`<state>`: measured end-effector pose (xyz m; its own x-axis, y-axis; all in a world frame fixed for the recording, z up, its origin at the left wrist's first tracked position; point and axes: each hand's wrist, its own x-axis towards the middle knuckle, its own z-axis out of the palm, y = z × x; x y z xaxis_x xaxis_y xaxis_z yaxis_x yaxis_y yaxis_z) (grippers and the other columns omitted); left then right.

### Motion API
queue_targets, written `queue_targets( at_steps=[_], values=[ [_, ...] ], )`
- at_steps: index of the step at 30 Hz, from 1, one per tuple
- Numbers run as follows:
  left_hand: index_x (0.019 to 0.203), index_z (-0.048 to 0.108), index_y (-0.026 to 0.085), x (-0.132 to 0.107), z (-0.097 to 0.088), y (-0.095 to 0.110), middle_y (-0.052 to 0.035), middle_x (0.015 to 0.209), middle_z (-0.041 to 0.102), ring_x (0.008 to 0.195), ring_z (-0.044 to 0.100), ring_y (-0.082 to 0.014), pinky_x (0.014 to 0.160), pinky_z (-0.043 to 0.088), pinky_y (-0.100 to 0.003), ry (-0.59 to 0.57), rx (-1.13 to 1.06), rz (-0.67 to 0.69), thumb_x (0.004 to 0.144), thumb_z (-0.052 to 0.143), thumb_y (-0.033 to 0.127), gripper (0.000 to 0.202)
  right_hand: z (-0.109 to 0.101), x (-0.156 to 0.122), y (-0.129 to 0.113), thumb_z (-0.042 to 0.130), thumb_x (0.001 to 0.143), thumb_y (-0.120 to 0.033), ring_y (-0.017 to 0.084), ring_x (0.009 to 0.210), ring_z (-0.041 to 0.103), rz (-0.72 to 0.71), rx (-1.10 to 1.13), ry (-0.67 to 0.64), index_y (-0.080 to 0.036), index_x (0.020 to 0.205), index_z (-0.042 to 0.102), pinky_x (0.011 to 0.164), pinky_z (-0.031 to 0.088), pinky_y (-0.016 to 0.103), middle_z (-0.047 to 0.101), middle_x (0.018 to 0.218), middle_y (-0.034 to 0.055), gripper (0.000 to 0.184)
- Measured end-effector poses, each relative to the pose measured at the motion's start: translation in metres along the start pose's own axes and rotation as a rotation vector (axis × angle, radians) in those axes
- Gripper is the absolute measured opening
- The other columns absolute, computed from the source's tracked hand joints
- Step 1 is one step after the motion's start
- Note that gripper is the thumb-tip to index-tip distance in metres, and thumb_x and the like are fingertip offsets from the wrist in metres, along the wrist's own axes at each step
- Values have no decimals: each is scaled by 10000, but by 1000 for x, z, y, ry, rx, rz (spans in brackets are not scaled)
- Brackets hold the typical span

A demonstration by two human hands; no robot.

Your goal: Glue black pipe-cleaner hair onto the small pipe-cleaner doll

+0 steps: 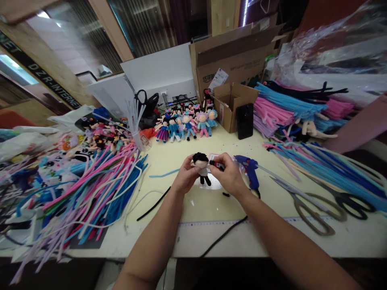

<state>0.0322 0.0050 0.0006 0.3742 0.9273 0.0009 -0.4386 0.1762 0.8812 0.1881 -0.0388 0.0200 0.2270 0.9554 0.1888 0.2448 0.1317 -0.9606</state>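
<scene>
My left hand (186,177) is closed around a small pipe-cleaner doll (202,168) with black hair, a pale head, a white top and black legs. The doll stands upright between thumb and fingers above the table. Close on its right side, my right hand (227,174) is pinched, with a small black piece (211,162) at its fingertips. A blue glue gun (250,171) lies just right of that hand, its black cord running toward the table's front edge. Beneath the hands lies a short black scrap (225,194).
Finished dolls (186,123) stand at the back beside a small cardboard box (226,106) and a black phone (244,121). Pipe cleaners pile up at left (99,185) and right (338,169). Large scissors (314,207) lie at right; a ruler (193,223) runs along the front.
</scene>
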Motion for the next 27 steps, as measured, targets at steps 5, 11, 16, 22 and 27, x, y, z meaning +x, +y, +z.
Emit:
queue_targets(
  at_steps=[5, 11, 16, 22, 27],
  values=[
    [1047, 608, 251, 1, -1, -1, -13, 971, 699, 830, 640, -159, 733, 473, -281, -2, 7, 2, 583, 831, 248, 515, 0, 0, 1, 607, 711, -361, 174, 765, 549, -17, -29, 6, -231, 828, 498, 713, 424, 311, 585, 780, -17, 206],
    [1059, 604, 245, 0, -2, -1, -21, 976, 700, 845, 641, -168, 748, 476, -293, -8, -8, -3, 597, 824, 237, 512, 1, 0, 1, 608, 710, -339, 175, 775, 554, -19, -18, 19, -231, 811, 496, 724, 426, 311, 593, 793, -12, 186],
    [1049, 609, 249, 0, -1, -1, -13, 953, 703, 824, 637, -162, 735, 472, -288, -8, -13, -2, 593, 826, 232, 506, 0, 0, 0, 607, 708, -340, 181, 783, 554, -7, -34, 14, -231, 825, 499, 729, 425, 316, 592, 798, -8, 193],
    [1051, 607, 242, 0, -1, -2, -19, 960, 706, 829, 641, -164, 739, 472, -292, -3, -15, -2, 592, 827, 221, 510, -1, -1, -1, 611, 706, -345, 192, 820, 566, 9, -50, 20, -237, 825, 499, 747, 427, 322, 603, 821, -4, 196],
    [1050, 604, 235, 1, -2, -2, -16, 953, 711, 820, 644, -157, 723, 478, -282, -13, -25, 1, 598, 823, 207, 503, -1, -1, -1, 603, 705, -348, 187, 796, 559, -1, -71, 24, -235, 828, 503, 734, 427, 318, 596, 805, -10, 195]
  ],
)
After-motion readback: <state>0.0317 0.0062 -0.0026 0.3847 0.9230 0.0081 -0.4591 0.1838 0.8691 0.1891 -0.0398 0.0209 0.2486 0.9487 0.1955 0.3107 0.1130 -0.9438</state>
